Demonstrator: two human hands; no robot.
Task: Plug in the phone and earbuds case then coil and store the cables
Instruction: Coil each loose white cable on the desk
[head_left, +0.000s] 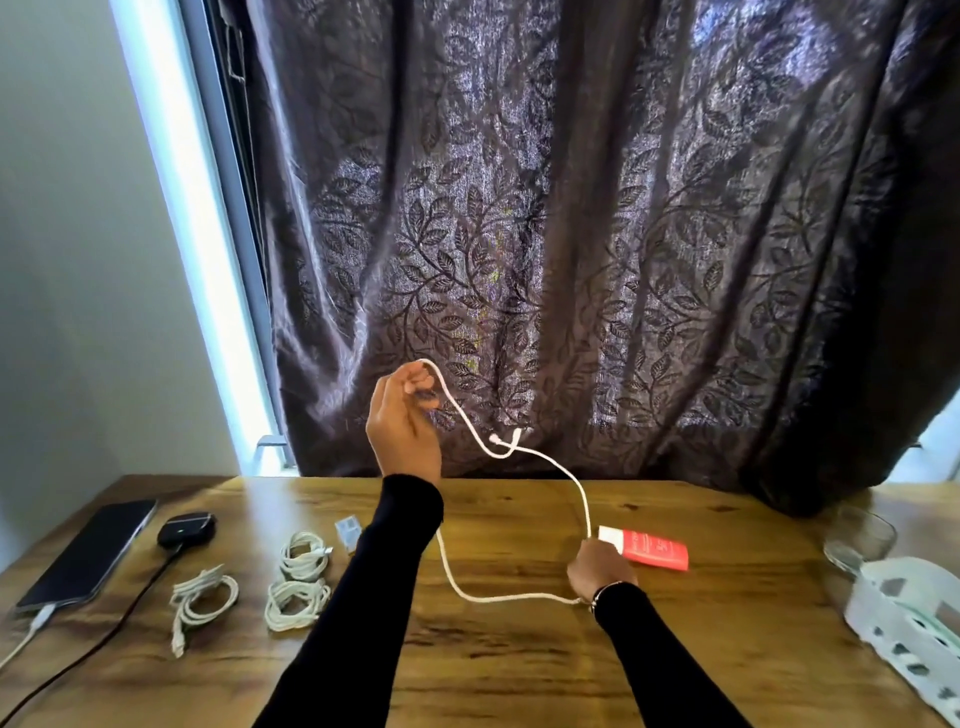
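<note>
Two hands share one white cable (563, 470). My left hand (402, 421) is raised above the desk (519, 649), fingers curled round the cable near its top bend. My right hand (597, 569) rests low on the desk beside a red box (657, 553), fingers closed on the same cable. Between them the cable runs down and rightward, crossing itself in a small loop at mid-span where its plug ends show. A slack length sags across the desk back toward my right wrist. I judge the next wrap starts from the right, the lower, nearer hand. Three coiled cables (298, 582) lie to the left, near the plugged-in phone (88, 553) and earbuds case (187, 527).
</note>
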